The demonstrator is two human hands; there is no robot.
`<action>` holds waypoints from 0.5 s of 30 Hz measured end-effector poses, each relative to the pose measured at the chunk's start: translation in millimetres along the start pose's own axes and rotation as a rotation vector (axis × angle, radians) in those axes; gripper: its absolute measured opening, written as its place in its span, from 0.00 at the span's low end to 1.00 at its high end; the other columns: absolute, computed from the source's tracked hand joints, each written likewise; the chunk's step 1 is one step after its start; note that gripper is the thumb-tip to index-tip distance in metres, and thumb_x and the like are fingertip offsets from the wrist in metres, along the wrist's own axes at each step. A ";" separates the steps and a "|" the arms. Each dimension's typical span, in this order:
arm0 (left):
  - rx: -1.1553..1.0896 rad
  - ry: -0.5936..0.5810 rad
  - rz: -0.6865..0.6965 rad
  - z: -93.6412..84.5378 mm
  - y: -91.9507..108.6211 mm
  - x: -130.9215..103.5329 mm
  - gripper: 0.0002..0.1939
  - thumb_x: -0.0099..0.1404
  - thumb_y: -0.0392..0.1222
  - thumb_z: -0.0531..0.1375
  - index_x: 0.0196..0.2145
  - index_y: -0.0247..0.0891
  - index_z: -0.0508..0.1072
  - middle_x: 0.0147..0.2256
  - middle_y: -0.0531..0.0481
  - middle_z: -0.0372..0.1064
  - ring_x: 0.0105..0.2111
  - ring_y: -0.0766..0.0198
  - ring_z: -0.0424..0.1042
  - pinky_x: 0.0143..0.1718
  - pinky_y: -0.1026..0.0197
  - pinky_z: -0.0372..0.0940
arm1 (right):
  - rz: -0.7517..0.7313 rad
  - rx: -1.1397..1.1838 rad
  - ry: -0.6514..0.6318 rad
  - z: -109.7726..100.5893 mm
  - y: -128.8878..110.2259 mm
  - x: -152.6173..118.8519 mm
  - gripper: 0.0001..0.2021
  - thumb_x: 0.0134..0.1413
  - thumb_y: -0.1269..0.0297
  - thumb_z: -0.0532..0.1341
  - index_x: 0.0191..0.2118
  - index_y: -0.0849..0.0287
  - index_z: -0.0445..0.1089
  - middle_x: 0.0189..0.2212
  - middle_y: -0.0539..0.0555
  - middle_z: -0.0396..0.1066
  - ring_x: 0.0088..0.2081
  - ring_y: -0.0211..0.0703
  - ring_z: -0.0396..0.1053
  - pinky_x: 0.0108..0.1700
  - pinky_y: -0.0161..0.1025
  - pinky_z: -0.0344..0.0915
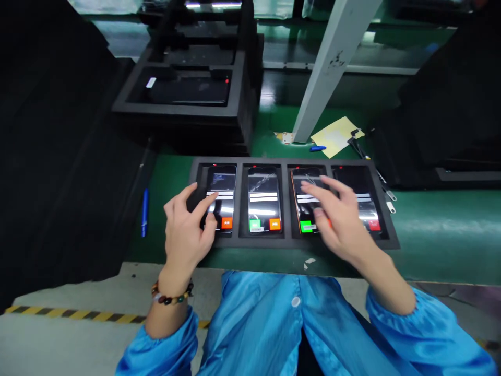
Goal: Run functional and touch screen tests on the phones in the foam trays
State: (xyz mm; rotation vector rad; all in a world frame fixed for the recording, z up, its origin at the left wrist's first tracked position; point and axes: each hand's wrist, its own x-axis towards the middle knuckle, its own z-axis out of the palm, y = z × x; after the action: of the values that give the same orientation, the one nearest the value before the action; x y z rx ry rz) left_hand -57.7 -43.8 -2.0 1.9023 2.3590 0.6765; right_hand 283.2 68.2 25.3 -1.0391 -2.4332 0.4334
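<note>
Four smartphones (264,183), one per compartment, in dark foam tray (258,242) on green bench (442,230). Left hand (186,230) half-open, grasping nothing, over leftmost smartphone (222,180) at tray's 9 o'clock. Right hand (340,222) loosely spread, grasping nothing, over third smartphone (297,201). Fingertip contact: cannot tell. From tray: stacked foam trays (176,108) 10 o'clock, yellow paper (334,136) 1 o'clock.

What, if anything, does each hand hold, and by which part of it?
Nothing is held. The left hand is over the leftmost smartphone in the tray, the right hand over the third smartphone from left. Whether either touches cannot be told.
</note>
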 end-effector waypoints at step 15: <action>0.014 0.043 -0.190 5.9 7.4 11.8 0.20 0.78 0.49 0.56 0.57 0.39 0.81 0.70 0.32 0.62 0.72 0.31 0.57 0.70 0.27 0.59 | 0.443 -0.236 0.051 -16.8 73.1 -63.9 0.44 0.66 0.40 0.66 0.78 0.56 0.54 0.78 0.74 0.49 0.74 0.85 0.57 0.66 0.80 0.66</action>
State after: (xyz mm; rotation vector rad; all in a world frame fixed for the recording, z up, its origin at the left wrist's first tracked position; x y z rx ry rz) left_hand -52.1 -29.7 -1.9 1.6550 2.5349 0.6924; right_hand 374.5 71.4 -11.6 -1.6804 -2.2377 0.2563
